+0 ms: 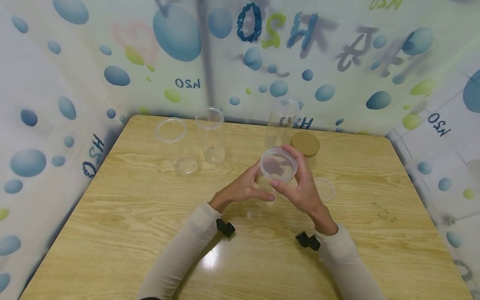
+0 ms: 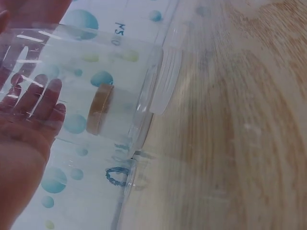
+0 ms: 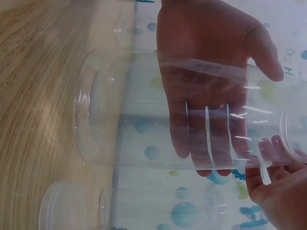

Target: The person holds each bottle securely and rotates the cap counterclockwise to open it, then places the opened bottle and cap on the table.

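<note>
Clear plastic, its long axis roughly upright before the table's far edge (image 1: 350,135), the jar (image 1: 276,170) was grasped around its side by the left hand (image 1: 246,186), nearer its top by the right hand (image 1: 302,184).

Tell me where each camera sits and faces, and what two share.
Head: on the head, facing forward and down at the table; sleeves, left grip and right grip show.
Left wrist: on that wrist, facing the clear jar and wall; left grip lower left, right grip upper left.
Right wrist: on that wrist, facing the jar's side; left grip partly seen through it, right grip lower right.
Both wrist views share the jar.
</note>
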{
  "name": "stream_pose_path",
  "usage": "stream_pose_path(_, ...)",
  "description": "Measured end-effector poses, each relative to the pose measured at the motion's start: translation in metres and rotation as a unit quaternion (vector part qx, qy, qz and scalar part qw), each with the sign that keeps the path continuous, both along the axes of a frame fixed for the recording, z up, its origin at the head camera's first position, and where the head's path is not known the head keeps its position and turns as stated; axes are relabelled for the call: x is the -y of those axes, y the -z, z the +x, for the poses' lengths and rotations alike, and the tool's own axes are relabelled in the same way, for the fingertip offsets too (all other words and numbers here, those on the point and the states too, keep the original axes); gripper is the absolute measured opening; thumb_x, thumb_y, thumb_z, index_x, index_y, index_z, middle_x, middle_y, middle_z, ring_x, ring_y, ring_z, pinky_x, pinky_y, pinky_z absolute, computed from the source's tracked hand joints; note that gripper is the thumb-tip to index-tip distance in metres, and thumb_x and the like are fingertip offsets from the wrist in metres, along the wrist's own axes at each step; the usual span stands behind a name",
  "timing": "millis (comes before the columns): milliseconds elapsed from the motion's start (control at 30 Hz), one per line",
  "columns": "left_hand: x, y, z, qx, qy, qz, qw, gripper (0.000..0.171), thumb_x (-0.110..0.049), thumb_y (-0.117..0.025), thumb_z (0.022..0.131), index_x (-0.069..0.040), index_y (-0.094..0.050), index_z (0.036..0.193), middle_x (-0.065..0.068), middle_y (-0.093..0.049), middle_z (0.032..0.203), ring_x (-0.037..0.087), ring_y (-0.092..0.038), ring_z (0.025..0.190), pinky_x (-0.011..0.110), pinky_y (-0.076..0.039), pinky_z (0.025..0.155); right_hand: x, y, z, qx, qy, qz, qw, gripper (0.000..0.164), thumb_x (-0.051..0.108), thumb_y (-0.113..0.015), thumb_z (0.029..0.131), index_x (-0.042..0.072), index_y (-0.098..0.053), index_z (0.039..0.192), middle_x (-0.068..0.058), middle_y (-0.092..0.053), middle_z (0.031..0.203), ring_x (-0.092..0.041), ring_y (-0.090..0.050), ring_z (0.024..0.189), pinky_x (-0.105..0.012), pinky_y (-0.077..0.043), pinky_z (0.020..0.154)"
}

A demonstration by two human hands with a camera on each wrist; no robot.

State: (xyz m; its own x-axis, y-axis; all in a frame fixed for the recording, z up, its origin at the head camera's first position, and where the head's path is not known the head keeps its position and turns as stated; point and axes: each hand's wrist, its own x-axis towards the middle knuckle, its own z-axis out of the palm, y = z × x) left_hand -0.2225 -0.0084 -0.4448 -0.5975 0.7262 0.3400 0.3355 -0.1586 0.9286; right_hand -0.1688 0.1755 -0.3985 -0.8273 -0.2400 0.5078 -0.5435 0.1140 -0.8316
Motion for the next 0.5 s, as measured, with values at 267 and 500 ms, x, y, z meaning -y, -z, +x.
stream_pose_path(267, 0.0001, 0.0005, -0.0011, 0.003, 0.005, -0.001, 1.0000, 0.102, -0.005, -0.080, 0.077, -0.018, -0.019, 0.158, 0.004, -0.036, 0.155, 0.016, -0.033, 0.143, 0.041, -0.022, 0.120, -0.0049, 0.0004, -0.0037, -0.006, -0.040, 0.001, 0.999, 0.081, -0.001, -0.069, 0.082, -0.003, -0.026, 0.150, -0.019, -0.041, 0.149, -0.031, -0.045, 0.128, -0.037, -0.039, 0.103)
stream_pose_path(500, -0.0025, 0.0007, 0.0000, 0.021, -0.016, -0.006, 0.9996, 0.101, 0.003, -0.079, 0.077, -0.019, -0.021, 0.157, 0.005, -0.038, 0.153, 0.017, -0.034, 0.143, 0.043, -0.021, 0.120, -0.0066, 0.0010, -0.0064, -0.037, 0.020, 0.056, 0.998, 0.094, 0.055, -0.067, 0.088, 0.002, -0.025, 0.153, -0.014, -0.034, 0.155, -0.031, -0.038, 0.137, -0.046, -0.034, 0.108)
